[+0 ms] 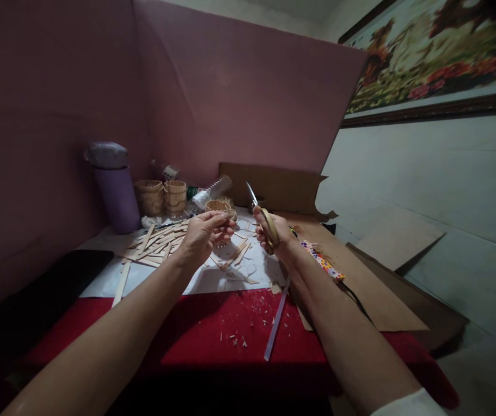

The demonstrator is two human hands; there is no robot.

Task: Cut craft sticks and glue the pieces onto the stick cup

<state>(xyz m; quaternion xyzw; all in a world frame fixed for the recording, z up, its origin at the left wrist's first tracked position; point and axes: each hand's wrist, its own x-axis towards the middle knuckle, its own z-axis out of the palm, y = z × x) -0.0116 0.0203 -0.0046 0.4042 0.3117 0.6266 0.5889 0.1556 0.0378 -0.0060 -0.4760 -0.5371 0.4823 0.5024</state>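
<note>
My right hand [273,228] grips a pair of scissors [268,222] by its gold-coloured handles, with the blades pointing up and away from me. To its left, my left hand [211,228] is raised over the white sheet with thumb and fingertips pinched together; whatever they hold is too small to make out. Just behind the left hand stands a small wooden cup-like piece [218,205], partly hidden. A pile of flat wooden sticks [161,242] lies left of that hand. Cut stick pieces [241,254] and scraps are scattered below and between both hands.
Two wooden containers [175,196] and a purple tumbler [118,199] stand at the back left. A clear plastic bottle [213,192] leans behind. Cardboard [369,283] covers the right side, bearing a patterned glue-gun-like item [323,263]. A translucent stick [276,323] lies on the red cloth [204,329].
</note>
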